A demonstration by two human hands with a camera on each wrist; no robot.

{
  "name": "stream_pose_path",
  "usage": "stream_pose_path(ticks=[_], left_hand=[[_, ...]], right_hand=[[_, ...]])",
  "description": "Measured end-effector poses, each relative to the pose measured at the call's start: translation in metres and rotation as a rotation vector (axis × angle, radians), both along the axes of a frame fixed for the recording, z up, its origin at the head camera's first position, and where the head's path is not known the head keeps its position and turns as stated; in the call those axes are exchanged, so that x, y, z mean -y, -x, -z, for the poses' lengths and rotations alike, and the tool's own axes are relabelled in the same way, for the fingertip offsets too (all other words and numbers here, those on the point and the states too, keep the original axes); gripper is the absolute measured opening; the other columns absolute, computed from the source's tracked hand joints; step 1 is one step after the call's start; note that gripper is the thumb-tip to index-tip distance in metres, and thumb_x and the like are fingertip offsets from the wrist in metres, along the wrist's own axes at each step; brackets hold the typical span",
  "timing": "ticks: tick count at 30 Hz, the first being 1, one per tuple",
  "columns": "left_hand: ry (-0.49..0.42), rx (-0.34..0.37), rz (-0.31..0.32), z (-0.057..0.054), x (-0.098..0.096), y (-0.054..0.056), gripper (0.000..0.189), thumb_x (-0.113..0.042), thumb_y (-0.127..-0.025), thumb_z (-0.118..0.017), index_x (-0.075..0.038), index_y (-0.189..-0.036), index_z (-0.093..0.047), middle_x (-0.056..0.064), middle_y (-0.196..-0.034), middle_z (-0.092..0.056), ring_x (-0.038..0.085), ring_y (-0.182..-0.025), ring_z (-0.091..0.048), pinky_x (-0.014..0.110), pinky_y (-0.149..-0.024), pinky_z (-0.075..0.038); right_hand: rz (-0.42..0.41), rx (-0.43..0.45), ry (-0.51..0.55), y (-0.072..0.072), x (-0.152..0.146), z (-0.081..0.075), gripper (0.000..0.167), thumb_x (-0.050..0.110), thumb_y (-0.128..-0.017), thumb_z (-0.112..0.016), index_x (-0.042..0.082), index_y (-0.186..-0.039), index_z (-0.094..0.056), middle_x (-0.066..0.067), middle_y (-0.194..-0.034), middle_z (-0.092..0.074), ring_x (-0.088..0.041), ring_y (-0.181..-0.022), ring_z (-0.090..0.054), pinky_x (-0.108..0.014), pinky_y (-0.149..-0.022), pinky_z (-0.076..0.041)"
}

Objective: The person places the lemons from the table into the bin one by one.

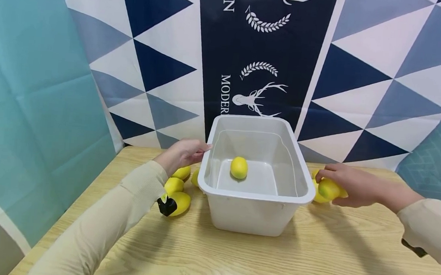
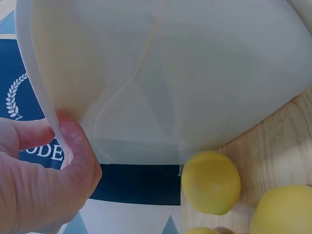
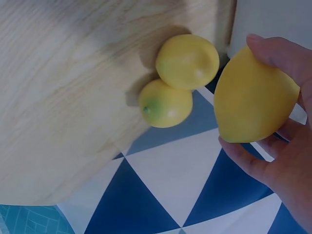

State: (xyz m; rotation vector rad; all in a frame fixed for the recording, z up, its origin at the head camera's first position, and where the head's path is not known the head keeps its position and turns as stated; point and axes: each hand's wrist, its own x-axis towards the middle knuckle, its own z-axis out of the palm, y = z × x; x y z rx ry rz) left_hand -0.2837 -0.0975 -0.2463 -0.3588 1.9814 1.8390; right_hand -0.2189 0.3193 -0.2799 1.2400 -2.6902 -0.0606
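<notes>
A white plastic tub stands on the wooden table, with one lemon on its floor. My left hand pinches the tub's left rim between thumb and fingers, as the left wrist view shows closely. To the right of the tub, my right hand holds a lemon above the table, thumb on one side and fingers on the other. Two more lemons lie on the table by that hand, one touching the other.
Several lemons lie left of the tub under my left forearm; one is close to the tub's wall. The wooden table ends at a patterned cloth behind. A teal cloth hangs at the left.
</notes>
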Motion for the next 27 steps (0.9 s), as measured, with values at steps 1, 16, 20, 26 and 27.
stream_pose_path(ticks=[1,16,20,26,27], left_hand=[[0.0,0.001,0.0,0.0,0.0,0.0,0.044,-0.01,-0.091,-0.062,-0.001,-0.133,-0.049,0.012,-0.13,-0.051,0.018,-0.1,-0.054,0.028,-0.105,-0.048],[-0.024,-0.005,0.002,0.002,0.002,0.0,0.042,-0.009,-0.092,-0.062,0.001,-0.131,-0.051,0.012,-0.126,-0.052,0.02,-0.099,-0.054,0.029,-0.106,-0.048],[-0.024,-0.006,0.002,0.002,0.002,0.0,0.041,-0.009,-0.092,-0.062,0.0,-0.13,-0.052,0.01,-0.121,-0.053,0.019,-0.096,-0.053,0.028,-0.105,-0.048],[-0.03,0.002,-0.007,0.002,0.002,0.001,0.041,-0.009,-0.091,-0.062,0.0,-0.13,-0.052,0.011,-0.12,-0.053,0.018,-0.093,-0.054,0.027,-0.104,-0.049],[-0.033,0.002,-0.007,0.002,0.002,0.001,0.041,-0.008,-0.091,-0.062,0.0,-0.13,-0.052,0.011,-0.12,-0.053,0.017,-0.093,-0.054,0.027,-0.104,-0.049]], right_hand=[[0.008,0.011,-0.003,0.001,0.001,-0.002,0.061,0.017,-0.057,-0.09,0.017,-0.11,-0.059,0.008,-0.103,-0.058,-0.005,-0.089,-0.05,-0.027,-0.073,-0.056],[0.123,0.222,-0.026,0.018,0.012,-0.025,0.053,0.017,-0.065,-0.087,0.017,-0.11,-0.058,0.006,-0.099,-0.057,-0.008,-0.087,-0.05,-0.028,-0.075,-0.055],[0.13,0.248,-0.02,0.023,0.014,-0.031,0.051,0.016,-0.065,-0.086,0.018,-0.108,-0.057,0.006,-0.098,-0.057,-0.009,-0.086,-0.05,-0.029,-0.076,-0.055],[0.162,0.301,-0.025,0.026,0.018,-0.037,0.049,0.013,-0.066,-0.085,0.019,-0.107,-0.058,0.005,-0.098,-0.058,-0.01,-0.087,-0.051,-0.03,-0.078,-0.055],[0.166,0.305,-0.029,0.027,0.018,-0.038,0.049,0.012,-0.066,-0.084,0.019,-0.106,-0.058,0.004,-0.098,-0.058,-0.01,-0.087,-0.051,-0.031,-0.078,-0.056]])
